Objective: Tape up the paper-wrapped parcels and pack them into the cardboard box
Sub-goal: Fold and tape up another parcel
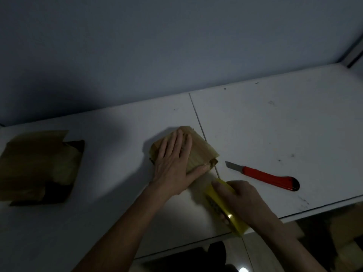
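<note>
- Head view: a small paper-wrapped parcel [198, 152] lies near the middle of the white table [275, 118], right beside the seam between two tabletop panels. Its wrapping is tan-brown, folded into a roughly square packet with creases running across the top and a darker folded corner at its near right end.
- The left hand [174, 161] lies flat on top of the parcel, fingers straight and close together, thumb stretched out along the near edge, pressing it down.
- The right hand [241, 199] is curled around a roll of yellowish tape [222, 205], held just in front of the parcel near the table's front edge; the roll looks glossy and is tipped on its side in the grip.
- A red-handled utility knife [265, 175] lies on the table just right of the parcel, blade out and pointing toward it, touching neither hand.
- Well apart on the far left sits a second, larger paper-wrapped bundle [39, 165], its brown paper loose, with a flap standing open and darker material showing at the edges.
- The light is dim, so finer detail of the paper cannot be made out.
</note>
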